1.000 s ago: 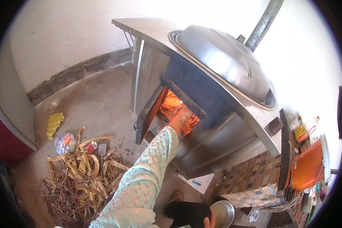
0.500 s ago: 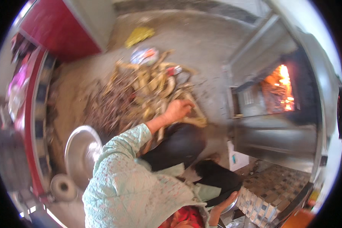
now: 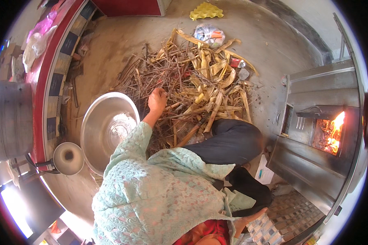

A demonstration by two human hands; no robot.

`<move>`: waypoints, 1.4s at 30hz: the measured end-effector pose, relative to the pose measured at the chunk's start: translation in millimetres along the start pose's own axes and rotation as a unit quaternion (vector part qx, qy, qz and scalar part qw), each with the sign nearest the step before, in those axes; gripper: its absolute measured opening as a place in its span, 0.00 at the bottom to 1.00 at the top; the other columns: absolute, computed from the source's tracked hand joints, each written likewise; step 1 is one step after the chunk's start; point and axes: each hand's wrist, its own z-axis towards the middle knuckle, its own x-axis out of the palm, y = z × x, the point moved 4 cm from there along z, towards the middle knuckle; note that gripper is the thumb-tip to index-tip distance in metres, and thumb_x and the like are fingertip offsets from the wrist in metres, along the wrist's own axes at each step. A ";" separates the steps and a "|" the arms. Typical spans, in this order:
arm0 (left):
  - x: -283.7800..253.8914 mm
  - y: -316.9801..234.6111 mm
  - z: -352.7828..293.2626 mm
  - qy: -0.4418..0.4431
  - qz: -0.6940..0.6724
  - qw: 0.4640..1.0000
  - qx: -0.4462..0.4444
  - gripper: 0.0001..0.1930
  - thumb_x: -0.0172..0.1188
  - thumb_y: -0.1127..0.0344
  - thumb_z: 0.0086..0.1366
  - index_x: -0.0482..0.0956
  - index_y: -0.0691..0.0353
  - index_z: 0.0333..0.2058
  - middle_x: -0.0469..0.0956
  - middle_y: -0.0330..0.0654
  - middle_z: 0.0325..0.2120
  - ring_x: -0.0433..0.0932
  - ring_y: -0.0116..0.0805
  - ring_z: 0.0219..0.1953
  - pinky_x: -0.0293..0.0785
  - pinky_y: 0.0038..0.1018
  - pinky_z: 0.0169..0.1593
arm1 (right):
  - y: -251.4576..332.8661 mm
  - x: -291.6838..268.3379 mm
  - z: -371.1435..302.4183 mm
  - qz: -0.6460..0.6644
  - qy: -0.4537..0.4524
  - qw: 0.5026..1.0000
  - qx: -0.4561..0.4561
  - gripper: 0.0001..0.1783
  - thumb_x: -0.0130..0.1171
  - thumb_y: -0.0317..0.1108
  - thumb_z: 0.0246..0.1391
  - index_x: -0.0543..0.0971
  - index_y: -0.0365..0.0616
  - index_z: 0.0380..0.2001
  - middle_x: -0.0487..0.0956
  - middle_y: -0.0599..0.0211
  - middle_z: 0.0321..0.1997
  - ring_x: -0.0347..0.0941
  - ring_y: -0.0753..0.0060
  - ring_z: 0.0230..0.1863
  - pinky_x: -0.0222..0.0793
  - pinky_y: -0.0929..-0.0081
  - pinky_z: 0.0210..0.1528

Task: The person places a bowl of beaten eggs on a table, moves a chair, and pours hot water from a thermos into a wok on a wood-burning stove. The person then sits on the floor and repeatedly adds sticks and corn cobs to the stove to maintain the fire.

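My left hand (image 3: 157,101) reaches over a heap of thin brown twigs (image 3: 145,77) on the floor. Its fingers are curled together at the twigs; what lies between them is too small to make out. Dry yellow corn husks (image 3: 212,67) and broken stalks make up the right side of the heap. My right hand (image 3: 249,220) is low at the right, beside my dark trouser leg (image 3: 249,188), its fingers mostly hidden. Close to my left forearm stands a wide metal basin (image 3: 94,122) with a whitish patch inside.
At the right a metal stove (image 3: 315,92) has its firebox open, with flames (image 3: 335,130) inside. A filled clear plastic bag (image 3: 209,34) and a yellow egg tray (image 3: 207,11) lie beyond the heap. A small round pan (image 3: 68,158) is left of the basin, near a red-edged counter (image 3: 39,98).
My view has swung left. My left hand has gone from above the husks to the twigs on the left. A shiny round thing at my right hand no longer shows.
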 end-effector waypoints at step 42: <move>70.5 118.6 214.0 0.066 0.207 0.966 -0.140 0.17 0.54 0.59 0.60 0.76 0.60 0.45 0.64 0.47 0.54 0.60 0.50 0.56 0.59 0.39 0.57 | 27.1 138.6 69.6 0.022 0.004 0.966 0.258 0.31 0.40 0.52 0.60 0.59 0.43 0.60 0.57 0.56 0.62 0.56 0.56 0.61 0.51 0.60 0.63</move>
